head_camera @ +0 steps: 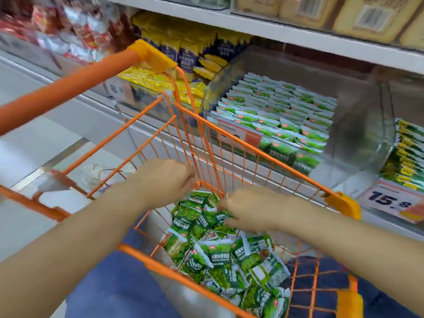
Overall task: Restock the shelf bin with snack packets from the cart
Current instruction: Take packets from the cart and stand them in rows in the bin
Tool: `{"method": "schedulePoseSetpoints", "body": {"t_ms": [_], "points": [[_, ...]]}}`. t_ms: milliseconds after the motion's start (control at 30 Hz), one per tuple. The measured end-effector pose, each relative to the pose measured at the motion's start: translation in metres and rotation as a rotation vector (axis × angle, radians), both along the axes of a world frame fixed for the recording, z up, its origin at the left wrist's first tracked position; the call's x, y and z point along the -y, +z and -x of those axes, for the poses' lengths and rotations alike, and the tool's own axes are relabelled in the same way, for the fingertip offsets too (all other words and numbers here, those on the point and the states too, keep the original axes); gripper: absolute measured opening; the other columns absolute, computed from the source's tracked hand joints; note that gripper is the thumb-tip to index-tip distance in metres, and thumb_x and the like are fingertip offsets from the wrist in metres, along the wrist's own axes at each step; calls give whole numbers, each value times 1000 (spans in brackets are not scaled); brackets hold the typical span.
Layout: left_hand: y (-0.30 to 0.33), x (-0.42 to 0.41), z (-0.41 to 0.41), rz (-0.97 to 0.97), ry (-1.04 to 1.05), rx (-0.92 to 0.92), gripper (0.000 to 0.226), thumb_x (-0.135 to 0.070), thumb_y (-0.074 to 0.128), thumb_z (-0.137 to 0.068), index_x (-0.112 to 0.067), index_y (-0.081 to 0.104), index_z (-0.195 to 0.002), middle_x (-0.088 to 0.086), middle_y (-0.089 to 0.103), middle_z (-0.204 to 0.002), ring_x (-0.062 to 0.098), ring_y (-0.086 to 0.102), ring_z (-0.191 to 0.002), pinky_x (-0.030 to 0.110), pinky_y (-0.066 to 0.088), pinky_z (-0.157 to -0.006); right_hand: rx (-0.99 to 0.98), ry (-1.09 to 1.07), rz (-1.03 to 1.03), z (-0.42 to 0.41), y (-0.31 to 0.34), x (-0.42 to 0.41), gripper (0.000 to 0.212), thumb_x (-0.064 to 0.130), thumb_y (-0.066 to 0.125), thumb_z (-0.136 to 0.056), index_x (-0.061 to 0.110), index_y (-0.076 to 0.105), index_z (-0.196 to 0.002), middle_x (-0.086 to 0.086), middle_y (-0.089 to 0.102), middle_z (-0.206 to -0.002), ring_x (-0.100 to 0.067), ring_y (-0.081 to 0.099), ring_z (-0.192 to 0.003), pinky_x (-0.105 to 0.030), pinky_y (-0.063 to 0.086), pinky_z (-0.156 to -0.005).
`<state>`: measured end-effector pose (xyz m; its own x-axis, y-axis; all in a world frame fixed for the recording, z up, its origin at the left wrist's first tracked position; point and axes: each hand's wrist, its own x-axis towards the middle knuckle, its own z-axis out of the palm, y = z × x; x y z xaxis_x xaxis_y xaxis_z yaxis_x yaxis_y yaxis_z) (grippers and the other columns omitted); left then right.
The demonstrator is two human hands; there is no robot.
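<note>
Both hands [206, 196] in orange cart [263, 154], among green snack packets [220, 258]; shelf bin [344, 106] part-filled.

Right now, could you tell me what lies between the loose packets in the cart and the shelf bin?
In the head view, only the cart's orange wire wall separates them.

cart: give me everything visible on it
The cart is an orange wire-mesh basket with an orange handle bar and yellow-orange corner caps, looks like coated metal. It stands against the shelf bin. Green snack packets lie heaped inside. Both hands reach in: left hand, right hand on the packets.
</note>
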<state>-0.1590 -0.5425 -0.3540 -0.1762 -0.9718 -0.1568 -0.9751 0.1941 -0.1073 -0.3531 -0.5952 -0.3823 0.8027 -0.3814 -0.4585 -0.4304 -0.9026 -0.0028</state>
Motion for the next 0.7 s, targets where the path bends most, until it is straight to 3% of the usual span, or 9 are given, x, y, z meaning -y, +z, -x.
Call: {"method": "schedulePoseSetpoints", "body": {"t_ms": [67, 167, 233, 300, 400, 433, 500, 567, 700], "points": [[-4, 3, 8, 9, -19, 22, 32, -35, 28, -103, -20, 53, -114, 4, 64, -109, 28, 61, -99, 34, 44, -70, -96, 19, -52, -26, -26, 7, 33, 25, 44, -96, 12, 58, -123, -12, 64, -112, -31, 61, -99, -36, 53, -71], [-9, 7, 11, 7, -61, 81, 30, -33, 28, -103, -17, 53, -109, 6, 65, -105, 31, 62, -96, 34, 39, -65, -235, -42, -251, -52, -59, 7, 40, 16, 43, -95, 9, 52, -134, -10, 58, -129, -31, 57, -112, -31, 49, -83], [-13, 8, 5, -21, -29, 99, 28, -30, 31, -103, -16, 55, -108, 7, 64, -100, 31, 62, -93, 34, 38, -64, -183, -93, -284, -61, -77, 3, 39, 13, 41, -93, 6, 54, -129, -15, 57, -130, -33, 56, -111, -35, 51, -85], [-17, 9, -1, -58, 9, 112, 26, -26, 34, -102, -14, 57, -102, 6, 59, -85, 30, 59, -82, 33, 37, -62, -65, -103, -191, -63, -88, 1, 37, 15, 42, -92, 5, 53, -126, -17, 52, -132, -33, 54, -113, -36, 49, -82], [-22, 9, -4, -112, 25, 59, 28, -26, 35, -102, -12, 58, -96, -1, 39, -66, 24, 47, -69, 32, 35, -59, -47, -72, -161, -54, -95, 3, 65, 27, 48, -96, 14, 18, -151, -6, 20, -157, -28, 30, -137, -37, 39, -100], [-23, 10, -3, -120, 23, 31, 29, -27, 34, -102, -12, 59, -98, -2, 37, -65, 23, 46, -69, 32, 35, -59, -79, -34, -125, -52, -96, 4, 72, 34, 52, -94, 15, 14, -152, -6, 20, -157, -28, 29, -137, -38, 38, -102], [-24, 11, -3, -126, 27, -12, 30, -30, 33, -103, -13, 58, -100, -3, 36, -66, 23, 46, -70, 31, 35, -60, -140, 50, 1, -50, -99, 4, 80, 46, 59, -89, 13, 19, -151, -9, 33, -148, -28, 35, -130, -39, 36, -101], [-24, 11, -3, -145, 33, -27, 32, -31, 32, -103, -13, 59, -99, -4, 37, -65, 23, 47, -70, 31, 36, -60, -173, 73, 80, -54, -102, 2, 75, 49, 62, -86, 11, 33, -144, -10, 47, -132, -28, 41, -122, -37, 35, -94], [-23, 9, -4, -179, 46, -47, 34, -30, 32, -103, -11, 60, -100, -4, 37, -66, 23, 48, -71, 32, 37, -60, -68, -79, -170, -57, -95, 7, 45, 42, 67, -85, 13, 58, -118, -5, 61, -109, -24, 53, -104, -31, 36, -76]]}}
